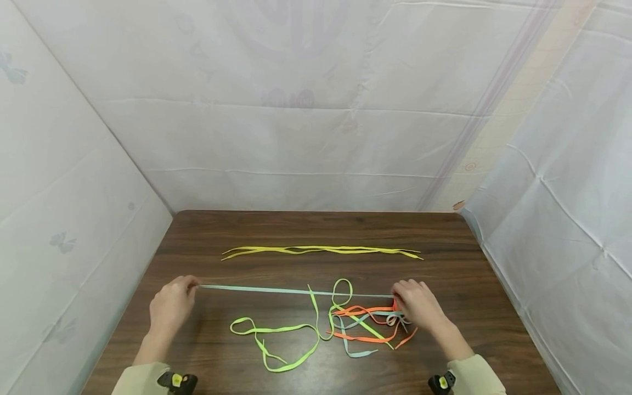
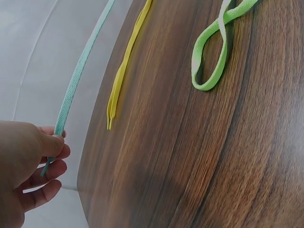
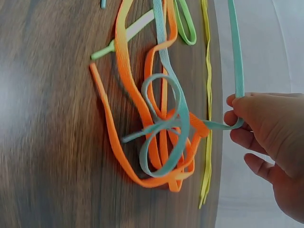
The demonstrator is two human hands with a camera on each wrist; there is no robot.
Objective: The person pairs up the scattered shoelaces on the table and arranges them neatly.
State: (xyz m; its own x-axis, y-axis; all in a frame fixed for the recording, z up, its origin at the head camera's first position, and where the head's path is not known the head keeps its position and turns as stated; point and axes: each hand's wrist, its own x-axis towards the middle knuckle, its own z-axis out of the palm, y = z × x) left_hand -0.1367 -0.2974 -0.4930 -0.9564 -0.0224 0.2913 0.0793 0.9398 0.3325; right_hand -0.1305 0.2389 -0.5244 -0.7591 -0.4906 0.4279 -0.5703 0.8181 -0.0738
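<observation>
A light teal shoelace (image 1: 257,289) is stretched nearly level above the table between both hands. Its tipped end is pinched between thumb and fingers of my left hand (image 1: 171,304), as the left wrist view shows. Farther along the lace, my right hand (image 1: 419,303) pinches it too. From there the teal lace runs down into a tangle of orange shoelace (image 3: 126,76) and teal loops on the table. Under the stretched lace lies a loose, curled green shoelace (image 1: 291,366), partly crossing the tangle.
Yellow shoelaces (image 1: 316,249) lie straight side by side across the far part of the brown wooden table (image 1: 222,225). White sheeting (image 1: 296,137) hangs behind the table and along both sides.
</observation>
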